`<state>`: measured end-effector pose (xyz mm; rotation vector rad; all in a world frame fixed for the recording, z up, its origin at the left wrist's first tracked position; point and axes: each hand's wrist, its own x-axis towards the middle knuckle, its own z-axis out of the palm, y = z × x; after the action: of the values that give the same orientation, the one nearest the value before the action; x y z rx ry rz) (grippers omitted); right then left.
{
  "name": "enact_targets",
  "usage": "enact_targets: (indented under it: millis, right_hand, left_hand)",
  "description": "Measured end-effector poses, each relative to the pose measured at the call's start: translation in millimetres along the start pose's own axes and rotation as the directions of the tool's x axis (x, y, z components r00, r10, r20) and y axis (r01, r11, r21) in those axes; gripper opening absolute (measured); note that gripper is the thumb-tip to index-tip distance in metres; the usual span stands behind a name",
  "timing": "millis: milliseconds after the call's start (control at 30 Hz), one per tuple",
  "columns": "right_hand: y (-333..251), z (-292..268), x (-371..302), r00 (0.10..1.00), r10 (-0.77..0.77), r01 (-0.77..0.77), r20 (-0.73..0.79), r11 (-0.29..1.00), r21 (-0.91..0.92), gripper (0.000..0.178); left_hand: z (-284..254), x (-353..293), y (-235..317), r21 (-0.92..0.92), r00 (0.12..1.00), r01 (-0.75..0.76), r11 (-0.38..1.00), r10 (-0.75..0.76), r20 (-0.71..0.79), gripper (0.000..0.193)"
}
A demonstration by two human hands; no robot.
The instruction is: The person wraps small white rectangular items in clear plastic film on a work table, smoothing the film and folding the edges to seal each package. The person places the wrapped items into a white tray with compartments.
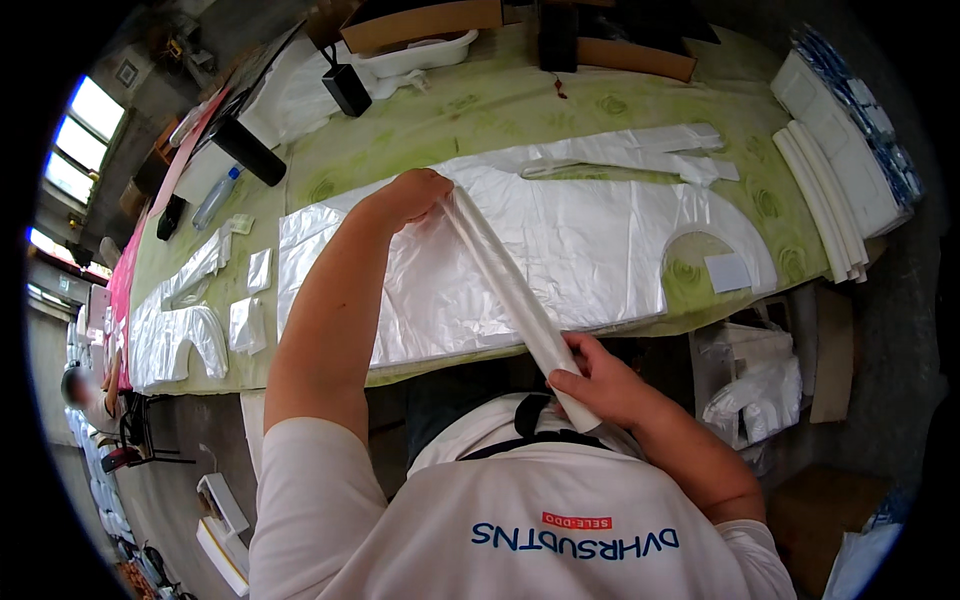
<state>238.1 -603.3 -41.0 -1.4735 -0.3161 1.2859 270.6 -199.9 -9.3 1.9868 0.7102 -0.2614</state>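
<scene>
Head view shows a white shirt (420, 540) printed with a row of large blue letters and, above them, a small red patch bearing pale characters. Between the two hands stretches a film strip (507, 282), whitish, glossy and narrow, see-through in places; whether it is rolled or folded cannot be told. It slants from above the plastic sheets (600, 235) down past the table's near edge toward the waist. The left hand (412, 198) pinches its upper end, the fingertips partly hidden; the right hand (600, 382) grasps it near the lower end, thumb on top. The sheets lie flat, crinkled and shiny, on a green rose-patterned tablecloth (745, 105), with a pale square card (727, 272) near their curved right-hand cutout.
</scene>
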Motion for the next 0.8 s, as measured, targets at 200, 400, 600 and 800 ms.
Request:
enact_targets:
  millis: [200,400,600,800]
  right_hand:
    - [30,-28,-42,0.998,0.041,-0.052,-0.047,0.964,-0.261,0.069]
    - [58,-69,-145,0.959,0.233,-0.283,-0.160,0.798,-0.533,0.062]
    - [147,-111,-238,0.869,0.414,-0.481,-0.272,0.834,-0.269,0.059]
    - [154,-110,-257,0.868,0.285,-0.343,-0.406,0.936,-0.076,0.060]
  left_hand:
    - [20,8,-16,0.223,0.979,0.005,0.975,0.041,-0.202,0.036]
    - [30,2,-10,0.513,0.978,0.008,0.858,0.099,-0.181,0.048]
    - [24,26,-34,0.739,0.941,-0.109,0.665,0.309,-0.140,0.043]
    - [26,-11,1,0.192,0.854,0.018,0.981,0.085,-0.514,0.061]
